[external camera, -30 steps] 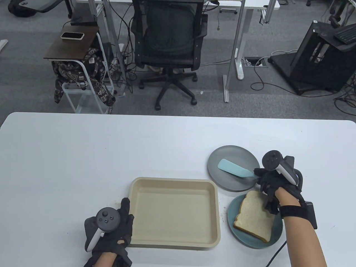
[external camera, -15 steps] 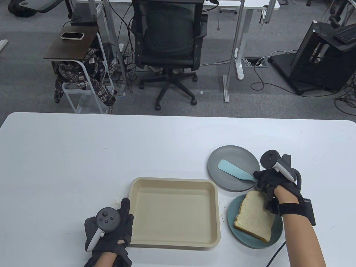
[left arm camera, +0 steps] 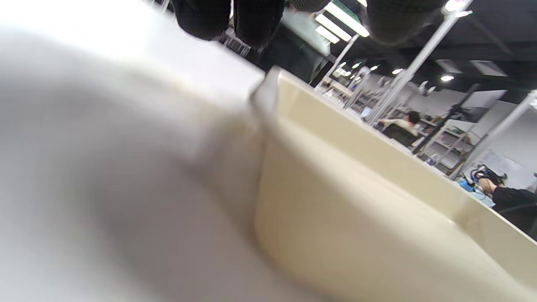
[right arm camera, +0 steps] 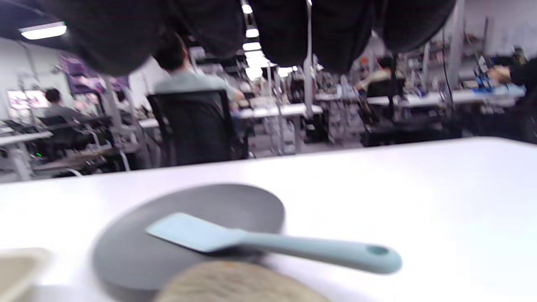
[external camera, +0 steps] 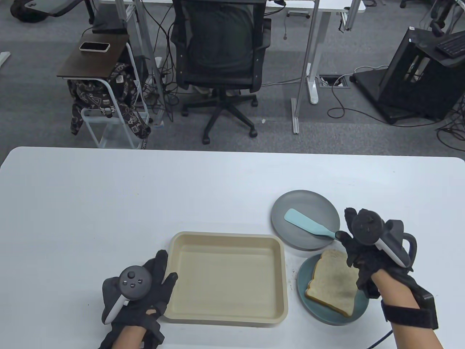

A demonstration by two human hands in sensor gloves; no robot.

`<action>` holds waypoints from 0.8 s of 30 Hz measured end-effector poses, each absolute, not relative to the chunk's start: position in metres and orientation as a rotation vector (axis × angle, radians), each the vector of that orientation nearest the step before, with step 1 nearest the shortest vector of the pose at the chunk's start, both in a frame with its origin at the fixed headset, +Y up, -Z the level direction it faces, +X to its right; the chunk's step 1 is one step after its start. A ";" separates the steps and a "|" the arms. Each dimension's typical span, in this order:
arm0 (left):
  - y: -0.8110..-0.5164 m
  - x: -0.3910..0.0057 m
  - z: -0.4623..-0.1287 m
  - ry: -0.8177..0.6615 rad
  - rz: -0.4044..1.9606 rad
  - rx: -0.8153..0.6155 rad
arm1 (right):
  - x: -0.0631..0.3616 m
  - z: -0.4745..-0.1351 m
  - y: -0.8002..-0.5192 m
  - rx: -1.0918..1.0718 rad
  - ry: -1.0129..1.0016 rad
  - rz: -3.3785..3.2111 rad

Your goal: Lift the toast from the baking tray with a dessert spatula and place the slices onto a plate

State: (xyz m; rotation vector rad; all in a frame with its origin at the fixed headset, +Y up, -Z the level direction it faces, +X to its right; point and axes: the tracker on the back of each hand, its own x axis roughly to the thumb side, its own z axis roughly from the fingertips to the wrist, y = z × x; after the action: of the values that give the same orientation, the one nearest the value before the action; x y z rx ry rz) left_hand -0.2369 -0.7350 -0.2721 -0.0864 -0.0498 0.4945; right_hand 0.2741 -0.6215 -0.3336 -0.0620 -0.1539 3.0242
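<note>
The right hand (external camera: 367,251) hides the spatula (external camera: 307,222) handle's end (table view) and one toast (external camera: 334,281) edge.

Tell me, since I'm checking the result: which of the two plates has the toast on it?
The teal plate, nearest the person, holds the toast. The grey plate behind it carries only the spatula.

On the table: one beige rectangular baking tray (external camera: 227,276); two round plates, one grey (external camera: 290,238), one teal (external camera: 304,281); one white toast slice (external camera: 334,285); one pale-blue silicone spatula (external camera: 307,223); two black-gloved hands, left (external camera: 136,296) and right (external camera: 367,247).
</note>
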 end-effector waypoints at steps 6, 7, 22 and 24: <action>-0.682 -0.210 -0.268 -0.157 0.303 0.084 | 0.222 -0.260 -0.617 0.090 -0.469 3.017; -0.674 -0.204 -0.267 -0.178 0.266 0.102 | 0.214 -0.252 -0.620 0.102 -0.494 3.021; -0.679 -0.164 -0.240 -0.294 0.232 0.189 | 0.121 -0.203 -0.691 0.231 -0.609 2.948; -0.684 -0.162 -0.241 -0.304 0.238 0.157 | 0.117 -0.204 -0.698 0.262 -0.614 2.973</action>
State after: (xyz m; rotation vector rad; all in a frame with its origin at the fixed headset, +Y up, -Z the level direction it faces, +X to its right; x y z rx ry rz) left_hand -0.1618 -0.6840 -0.2410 0.1574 -0.3039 0.2377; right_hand 0.1166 -0.6977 -0.2035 0.2623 -0.6143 2.9727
